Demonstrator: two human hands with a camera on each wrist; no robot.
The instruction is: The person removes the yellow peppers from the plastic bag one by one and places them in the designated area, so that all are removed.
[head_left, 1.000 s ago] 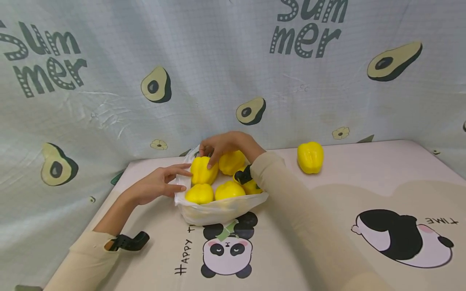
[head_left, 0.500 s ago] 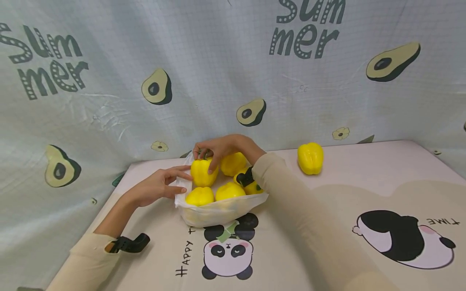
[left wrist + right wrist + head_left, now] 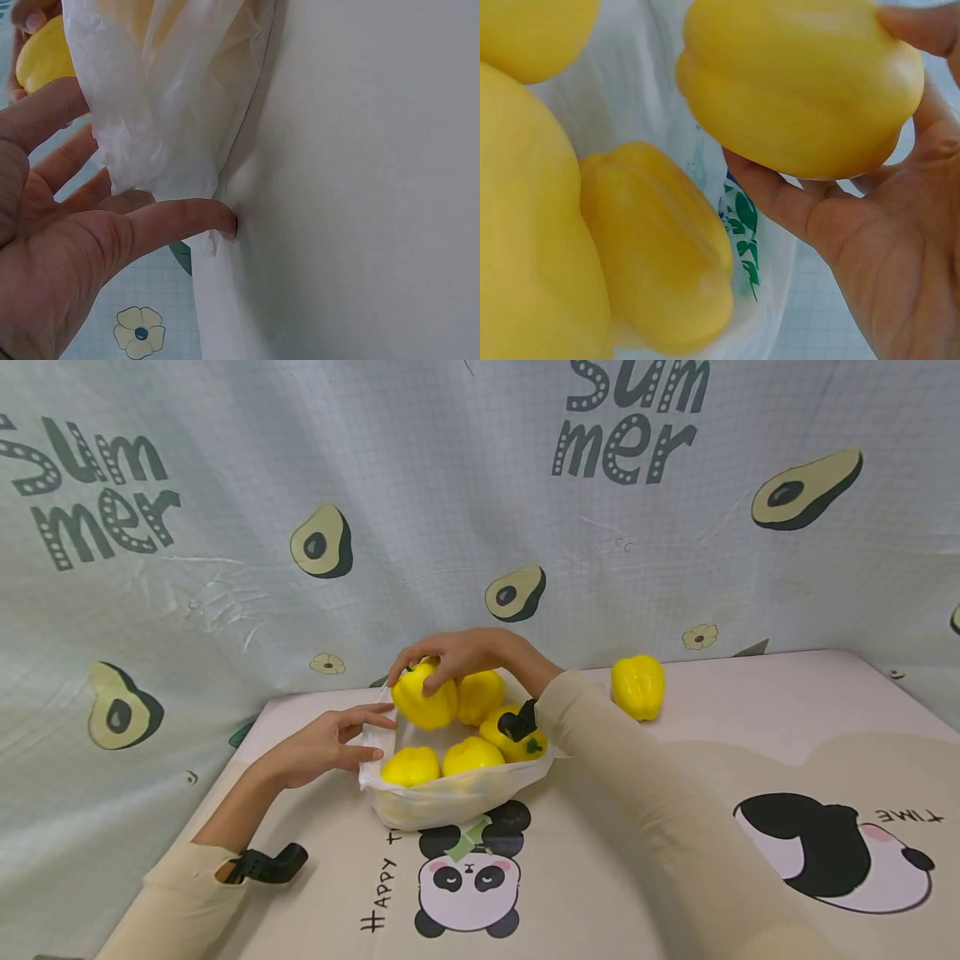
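My right hand (image 3: 468, 652) grips a yellow bell pepper (image 3: 424, 696) from above, fingers round its far side and thumb on its near side. In the right wrist view the held pepper (image 3: 802, 82) is above the inside of the bag. The white plastic bag (image 3: 442, 803) lies with its mouth spread, several other yellow bell peppers (image 3: 472, 756) inside it. At the bag's left edge rests my left hand (image 3: 322, 747), its fingers extended. The left wrist view shows the thumb (image 3: 176, 223) stretched out alongside the plastic, with the other fingers partly behind it.
One more yellow bell pepper (image 3: 638, 687) stands apart on the table at the back right. The tabletop (image 3: 600, 877) carries printed panda drawings. A pale curtain (image 3: 420, 510) with avocado prints hangs behind the table's back edge.
The right hand has lifted the back left pepper a little and tilted it, and the right forearm has shifted slightly right. The left hand and the bag have hardly moved.
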